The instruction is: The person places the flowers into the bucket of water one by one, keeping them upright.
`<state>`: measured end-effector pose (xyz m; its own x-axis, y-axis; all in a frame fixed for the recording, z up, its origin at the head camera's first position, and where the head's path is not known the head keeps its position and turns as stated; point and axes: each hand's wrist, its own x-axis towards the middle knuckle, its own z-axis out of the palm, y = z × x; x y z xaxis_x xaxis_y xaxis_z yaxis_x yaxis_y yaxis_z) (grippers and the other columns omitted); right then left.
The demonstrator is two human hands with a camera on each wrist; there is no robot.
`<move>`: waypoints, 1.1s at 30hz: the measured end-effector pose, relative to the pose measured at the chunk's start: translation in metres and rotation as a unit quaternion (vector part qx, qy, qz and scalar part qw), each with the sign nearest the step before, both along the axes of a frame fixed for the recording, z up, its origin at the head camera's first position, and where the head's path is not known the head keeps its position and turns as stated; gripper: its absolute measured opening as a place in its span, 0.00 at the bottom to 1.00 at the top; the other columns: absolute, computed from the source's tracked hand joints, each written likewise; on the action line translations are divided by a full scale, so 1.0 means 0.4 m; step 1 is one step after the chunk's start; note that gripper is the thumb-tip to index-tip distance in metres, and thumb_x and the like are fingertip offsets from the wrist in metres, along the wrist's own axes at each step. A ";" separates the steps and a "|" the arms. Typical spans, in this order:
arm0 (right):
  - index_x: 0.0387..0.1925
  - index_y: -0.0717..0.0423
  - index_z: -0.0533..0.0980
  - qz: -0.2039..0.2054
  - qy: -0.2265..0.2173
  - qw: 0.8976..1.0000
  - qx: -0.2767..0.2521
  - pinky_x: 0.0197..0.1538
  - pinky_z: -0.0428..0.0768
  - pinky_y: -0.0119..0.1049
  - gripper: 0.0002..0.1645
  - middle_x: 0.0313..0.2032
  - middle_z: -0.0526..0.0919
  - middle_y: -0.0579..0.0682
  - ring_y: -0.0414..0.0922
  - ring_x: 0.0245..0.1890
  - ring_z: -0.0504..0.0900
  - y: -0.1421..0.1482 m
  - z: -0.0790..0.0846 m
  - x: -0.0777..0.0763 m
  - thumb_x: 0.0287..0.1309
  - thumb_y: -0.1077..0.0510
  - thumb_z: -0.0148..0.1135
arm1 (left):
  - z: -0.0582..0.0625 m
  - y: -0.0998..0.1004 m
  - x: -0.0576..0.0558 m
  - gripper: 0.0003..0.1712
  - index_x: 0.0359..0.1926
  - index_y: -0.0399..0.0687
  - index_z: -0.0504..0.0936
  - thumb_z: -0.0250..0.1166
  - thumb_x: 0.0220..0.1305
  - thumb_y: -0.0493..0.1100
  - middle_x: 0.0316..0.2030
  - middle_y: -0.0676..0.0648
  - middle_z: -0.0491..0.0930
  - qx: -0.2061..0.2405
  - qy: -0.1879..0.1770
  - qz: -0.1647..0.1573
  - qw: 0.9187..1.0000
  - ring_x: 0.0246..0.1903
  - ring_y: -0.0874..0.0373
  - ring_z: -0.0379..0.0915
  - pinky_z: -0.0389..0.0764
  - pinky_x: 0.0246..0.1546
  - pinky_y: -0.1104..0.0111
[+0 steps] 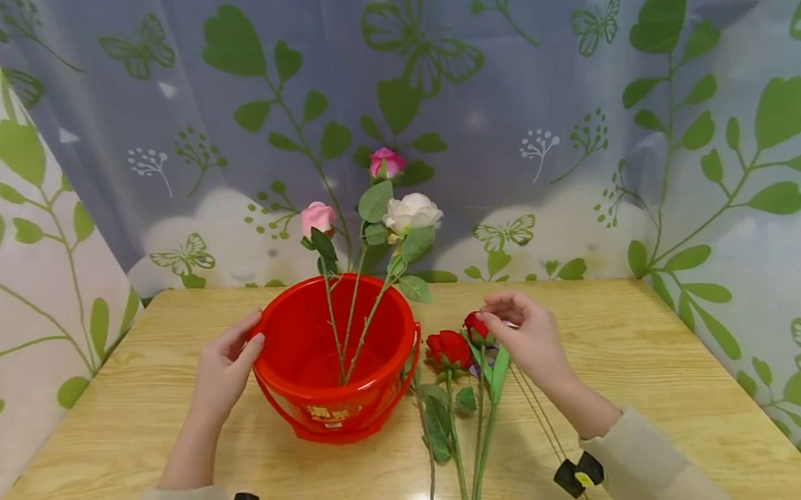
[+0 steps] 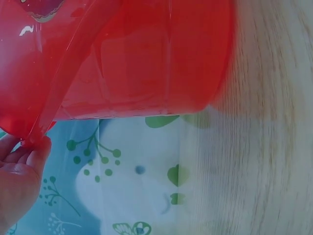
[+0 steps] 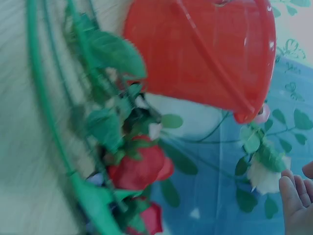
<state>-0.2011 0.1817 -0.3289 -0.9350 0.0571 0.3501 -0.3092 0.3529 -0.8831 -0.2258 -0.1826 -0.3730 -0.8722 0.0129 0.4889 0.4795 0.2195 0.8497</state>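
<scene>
A red bucket (image 1: 341, 396) stands on the table, its thin handle hanging down. My left hand (image 1: 222, 366) grips its rim at the left, thumb in front; the left wrist view shows the fingers (image 2: 36, 154) pinching the edge by the handle's end. Inside the bucket lean a light pink rose (image 1: 318, 218), a white rose (image 1: 412, 213) and a deep pink rose (image 1: 386, 162). My right hand (image 1: 531, 338) hovers loosely bent over a smaller red rose (image 1: 476, 327), partly covering it. In the right wrist view its fingers (image 3: 292, 198) are apart from the flowers and hold nothing.
Right of the bucket lie a larger red rose (image 1: 449, 349), a green leafy stem (image 1: 500, 372) and several other stems pointing toward me. Thin stems run under my right wrist. A patterned curtain (image 1: 475, 118) hangs behind the wooden table (image 1: 635, 357).
</scene>
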 end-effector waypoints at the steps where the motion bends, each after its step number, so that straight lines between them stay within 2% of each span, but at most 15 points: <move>1: 0.39 0.66 0.73 -0.002 -0.004 1.000 0.002 0.35 0.77 0.26 0.10 0.35 0.78 0.59 0.38 0.33 0.79 0.009 -0.003 0.003 0.52 0.67 0.59 | 0.000 0.000 0.000 0.20 0.53 0.24 0.68 0.54 0.59 0.30 0.53 0.30 0.66 -0.002 0.000 0.001 1.000 0.45 0.76 0.66 0.71 0.40 0.82; 8: 0.38 0.67 0.73 -0.023 -0.027 0.999 0.026 0.36 0.76 0.24 0.11 0.36 0.78 0.59 0.44 0.35 0.79 0.067 -0.027 0.019 0.53 0.66 0.59 | -0.005 0.000 -0.003 0.21 0.54 0.24 0.67 0.55 0.59 0.31 0.53 0.28 0.66 0.000 -0.002 -0.002 1.000 0.44 0.75 0.67 0.72 0.40 0.81; 16: 0.36 0.68 0.74 -0.040 -0.032 0.997 0.063 0.35 0.75 0.23 0.09 0.36 0.78 0.59 0.40 0.35 0.78 0.119 -0.060 0.031 0.52 0.66 0.59 | -0.010 0.002 0.000 0.21 0.53 0.25 0.68 0.55 0.58 0.29 0.53 0.31 0.67 0.008 0.012 0.002 1.000 0.45 0.73 0.68 0.72 0.40 0.80; 24: 0.37 0.69 0.74 -0.050 -0.050 0.991 0.113 0.34 0.75 0.24 0.10 0.36 0.78 0.58 0.49 0.37 0.78 0.150 -0.089 0.033 0.53 0.66 0.58 | -0.009 0.005 0.003 0.21 0.53 0.26 0.69 0.55 0.58 0.28 0.53 0.30 0.66 0.012 0.021 -0.001 1.000 0.45 0.73 0.68 0.72 0.40 0.81; 33: 0.34 0.70 0.75 -0.041 -0.077 0.990 0.111 0.34 0.77 0.29 0.09 0.33 0.79 0.58 0.50 0.34 0.79 0.150 -0.140 0.031 0.50 0.69 0.59 | -0.011 0.011 0.002 0.21 0.54 0.27 0.69 0.55 0.59 0.29 0.52 0.31 0.67 0.012 0.021 0.002 1.000 0.45 0.73 0.68 0.72 0.40 0.81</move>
<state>-0.1888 0.2416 -0.3848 -0.9737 0.0719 0.2161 -0.1396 0.5611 -0.8159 -0.2249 -0.1784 -0.3774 -0.8514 -0.0032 0.5245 0.5131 0.2022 0.8342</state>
